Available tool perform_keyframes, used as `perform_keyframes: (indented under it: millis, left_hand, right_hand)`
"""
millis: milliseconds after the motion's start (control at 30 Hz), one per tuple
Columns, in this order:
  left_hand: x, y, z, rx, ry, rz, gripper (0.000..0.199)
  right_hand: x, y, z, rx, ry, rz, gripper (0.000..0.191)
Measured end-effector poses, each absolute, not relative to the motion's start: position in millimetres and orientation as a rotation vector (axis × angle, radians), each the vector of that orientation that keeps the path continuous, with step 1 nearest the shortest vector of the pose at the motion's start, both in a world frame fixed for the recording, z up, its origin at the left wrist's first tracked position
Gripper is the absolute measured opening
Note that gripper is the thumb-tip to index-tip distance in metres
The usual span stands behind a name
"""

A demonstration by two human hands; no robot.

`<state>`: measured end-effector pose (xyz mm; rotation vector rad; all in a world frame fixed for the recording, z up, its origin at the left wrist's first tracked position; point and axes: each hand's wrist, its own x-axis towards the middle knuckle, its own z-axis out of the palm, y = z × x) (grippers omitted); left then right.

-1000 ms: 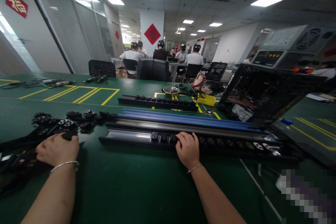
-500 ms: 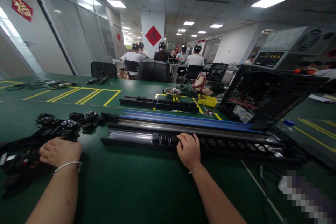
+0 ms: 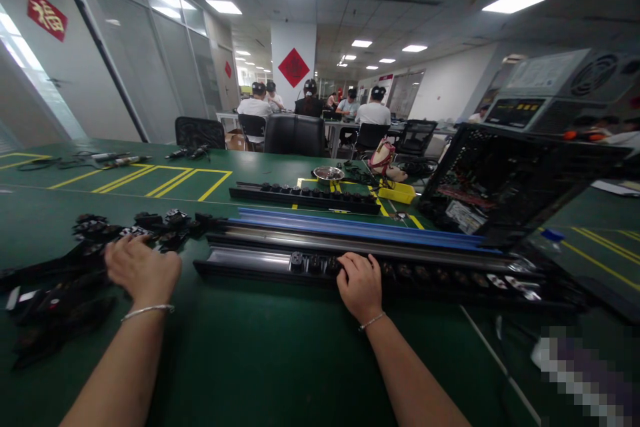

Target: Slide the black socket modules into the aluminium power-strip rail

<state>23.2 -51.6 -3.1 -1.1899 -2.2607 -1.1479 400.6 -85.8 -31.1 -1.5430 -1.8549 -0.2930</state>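
Note:
My left hand (image 3: 143,269) hovers over the near edge of a pile of small black parts (image 3: 93,227). Its thumb stands apart from the fingers, and nothing shows in it. The fingertips are slightly blurred against the pile. My right hand (image 3: 361,287) rests on a long black rail (image 3: 245,261) with a silvery inner channel, its bent fingers over the row of round black modules in it. One module (image 3: 297,262) is at the left end of that row, left of my fingers. What lies directly under the right palm is hidden.
Behind this rail lie another metal rail (image 3: 280,238) and a blue strip (image 3: 350,227). Farther back are a shorter module-filled rail (image 3: 305,197), a metal bowl (image 3: 328,174) and a yellow tray (image 3: 397,192). An open computer case (image 3: 515,180) stands right. Several people sit beyond the green table.
My left hand has moved right and slightly away from me, from the left part of the black pile, and its fingers have opened. My right hand stays on the rail.

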Motion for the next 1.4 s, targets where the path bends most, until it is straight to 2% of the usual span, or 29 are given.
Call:
perform_keyframes:
  millis: [100, 233, 367, 533, 867, 1400]
  left_hand:
    - [72, -51, 10, -1.641, -2.112, -1.147, 0.039]
    - [145, -59, 2, -2.318, -1.907, -0.844, 0.030]
    - [189, -69, -13, -2.488, -1.912, -0.668, 0.041]
    - [201, -70, -15, -2.468, -1.971, -0.598, 0.053]
    - [205, -68, -25, -2.324, -1.953, -0.735, 0.042]
    - [196, -66, -27, -2.247, -1.978, -0.793, 0.040]
  right_hand:
    - [401, -85, -32, -1.535, -1.848, -0.300, 0.024]
    - [401, -84, -34, -1.523, -1.844, -0.304, 0.023]
    - [401, -84, -34, -1.528, -1.839, -0.298, 0.023]
    - [400, -84, -33, -1.543, -1.837, -0.287, 0.023]
    - [400, -84, -32, -1.530, -1.840, -0.279, 0.023]
    - [400, -85, -32, -1.551, -1.845, -0.287, 0.023]
